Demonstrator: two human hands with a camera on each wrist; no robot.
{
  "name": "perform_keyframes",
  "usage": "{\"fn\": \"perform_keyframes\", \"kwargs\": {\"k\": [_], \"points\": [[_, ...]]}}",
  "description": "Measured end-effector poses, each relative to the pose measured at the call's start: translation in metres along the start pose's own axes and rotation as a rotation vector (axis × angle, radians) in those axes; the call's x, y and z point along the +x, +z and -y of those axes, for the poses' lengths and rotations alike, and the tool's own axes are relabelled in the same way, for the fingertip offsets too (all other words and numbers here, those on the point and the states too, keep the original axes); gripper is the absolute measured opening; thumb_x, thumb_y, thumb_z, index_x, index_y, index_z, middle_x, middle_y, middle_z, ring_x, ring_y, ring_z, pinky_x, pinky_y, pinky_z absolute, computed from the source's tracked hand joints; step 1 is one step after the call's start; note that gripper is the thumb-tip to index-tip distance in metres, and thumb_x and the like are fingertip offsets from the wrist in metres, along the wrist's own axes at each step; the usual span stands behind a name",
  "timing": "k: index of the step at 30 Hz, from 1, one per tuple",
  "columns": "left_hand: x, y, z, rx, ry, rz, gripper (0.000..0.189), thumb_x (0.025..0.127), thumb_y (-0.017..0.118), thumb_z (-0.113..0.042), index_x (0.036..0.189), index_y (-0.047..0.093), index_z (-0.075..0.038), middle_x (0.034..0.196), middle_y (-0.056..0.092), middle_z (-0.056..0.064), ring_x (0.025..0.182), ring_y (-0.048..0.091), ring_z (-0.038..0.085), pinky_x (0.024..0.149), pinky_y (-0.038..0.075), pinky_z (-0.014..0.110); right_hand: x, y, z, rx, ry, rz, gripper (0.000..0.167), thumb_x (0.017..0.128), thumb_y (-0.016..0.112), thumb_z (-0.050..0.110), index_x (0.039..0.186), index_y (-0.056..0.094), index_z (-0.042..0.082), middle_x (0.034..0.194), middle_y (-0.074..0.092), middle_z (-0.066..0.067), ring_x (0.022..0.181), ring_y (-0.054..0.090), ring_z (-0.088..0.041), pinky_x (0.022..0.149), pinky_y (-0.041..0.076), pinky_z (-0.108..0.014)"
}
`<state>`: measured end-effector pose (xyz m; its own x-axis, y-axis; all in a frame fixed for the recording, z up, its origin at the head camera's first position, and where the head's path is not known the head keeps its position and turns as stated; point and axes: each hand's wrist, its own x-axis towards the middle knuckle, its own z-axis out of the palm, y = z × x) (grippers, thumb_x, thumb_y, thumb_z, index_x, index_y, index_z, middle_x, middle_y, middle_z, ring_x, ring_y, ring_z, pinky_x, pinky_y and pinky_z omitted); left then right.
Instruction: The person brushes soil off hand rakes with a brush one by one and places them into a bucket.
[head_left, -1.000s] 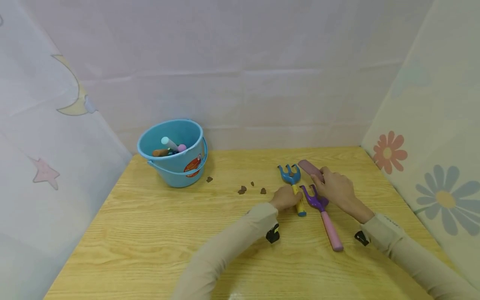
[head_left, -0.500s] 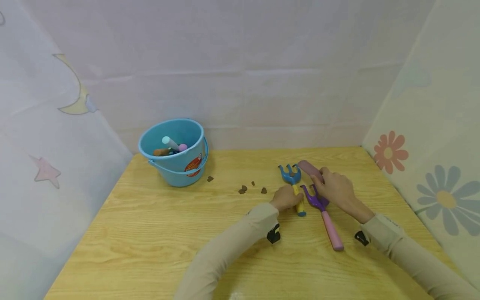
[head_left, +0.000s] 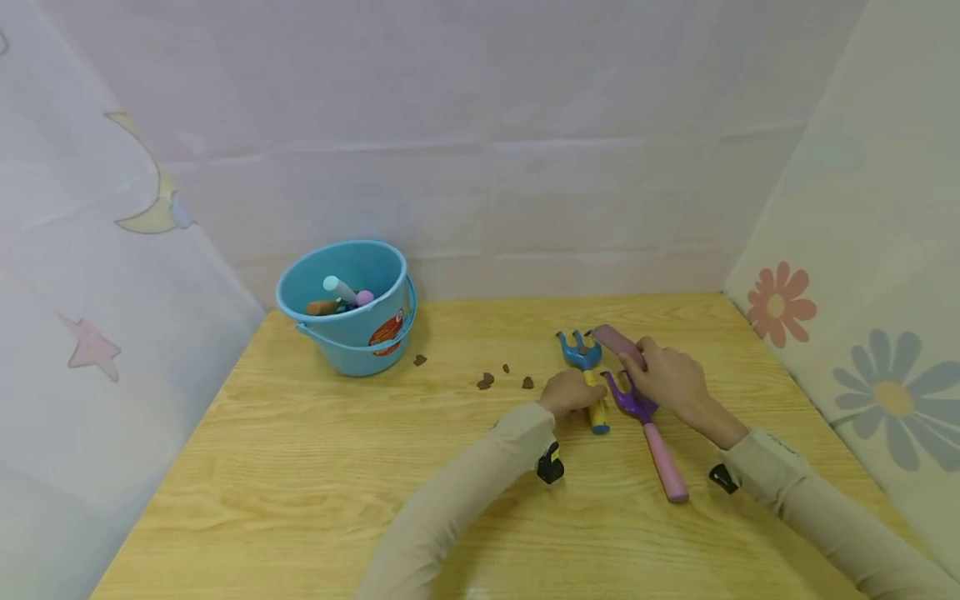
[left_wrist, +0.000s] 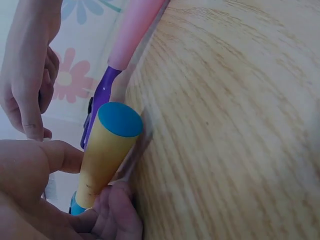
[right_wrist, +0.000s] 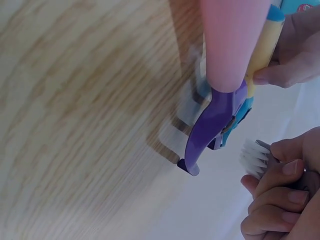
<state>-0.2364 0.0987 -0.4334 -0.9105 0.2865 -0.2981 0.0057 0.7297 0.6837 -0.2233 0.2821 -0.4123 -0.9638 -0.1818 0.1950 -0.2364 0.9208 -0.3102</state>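
Observation:
My left hand (head_left: 568, 393) pinches the yellow handle (left_wrist: 102, 160) of a small hand rake with a blue three-pronged head (head_left: 581, 354), low over the wooden table. A brown bit shows at the rake's head. In my right hand (head_left: 672, 379) is a mauve-grey brush (head_left: 617, 342), its white bristles (right_wrist: 254, 159) showing in the right wrist view beside the blue head. Between the hands lies a second hand rake with a purple head (head_left: 626, 400) and a pink handle (head_left: 664, 462), touched by neither hand as far as I can see.
A light blue bucket (head_left: 341, 337) with several handled tools inside stands at the back left of the table (head_left: 300, 467). Several brown crumbs (head_left: 486, 381) lie between the bucket and the rakes. Cloth walls (head_left: 480, 167) close off the back and both sides.
The brush has shifted very slightly left and toward me above the blue rake's head. The yellow handle's end has moved a touch left. Both hands keep their hold.

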Motion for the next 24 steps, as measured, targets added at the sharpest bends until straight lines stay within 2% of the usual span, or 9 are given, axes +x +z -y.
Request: {"fn": "perform_keyframes", "kwargs": {"k": [7,10,17,24], "points": [[-0.0072,-0.0042,-0.0063,-0.077,-0.007,0.044,0.048,0.096,0.062,-0.036,0.057,0.052,-0.009,0.048,0.055,0.005,0.039,0.052,0.016,0.041,0.047,0.027,-0.0016,-0.0003,-0.0001,0.003,0.008,-0.001,0.050,0.103,0.051,0.034,0.116,0.056,-0.013,0.058,0.052,-0.006,0.044,0.048,-0.019,0.037,0.037,-0.031],[-0.0070,-0.0048,-0.0056,-0.048,-0.016,0.032,0.050,0.094,0.062,-0.039,0.056,0.052,-0.009,0.046,0.054,0.004,0.037,0.052,0.015,0.041,0.048,0.027,-0.0017,0.0004,-0.0004,0.001,0.010,0.008,0.050,0.103,0.050,0.035,0.116,0.056,-0.013,0.058,0.052,-0.006,0.045,0.048,-0.019,0.038,0.037,-0.032],[-0.0051,-0.0085,0.0013,0.036,-0.032,0.018,0.057,0.095,0.059,-0.045,0.050,0.044,-0.014,0.041,0.047,-0.001,0.033,0.045,0.011,0.036,0.035,0.022,-0.0013,0.0034,-0.0014,0.000,0.002,-0.003,0.047,0.102,0.052,0.033,0.115,0.057,-0.012,0.058,0.052,-0.005,0.043,0.047,-0.018,0.038,0.036,-0.031],[-0.0056,-0.0097,0.0017,0.035,-0.046,-0.004,0.044,0.099,0.055,-0.039,0.066,0.047,-0.012,0.047,0.046,0.000,0.034,0.042,0.011,0.036,0.034,0.023,-0.0029,0.0043,0.0012,-0.001,-0.019,-0.015,0.045,0.101,0.054,0.031,0.114,0.057,-0.012,0.055,0.050,-0.004,0.041,0.046,-0.016,0.036,0.035,-0.029]]}}
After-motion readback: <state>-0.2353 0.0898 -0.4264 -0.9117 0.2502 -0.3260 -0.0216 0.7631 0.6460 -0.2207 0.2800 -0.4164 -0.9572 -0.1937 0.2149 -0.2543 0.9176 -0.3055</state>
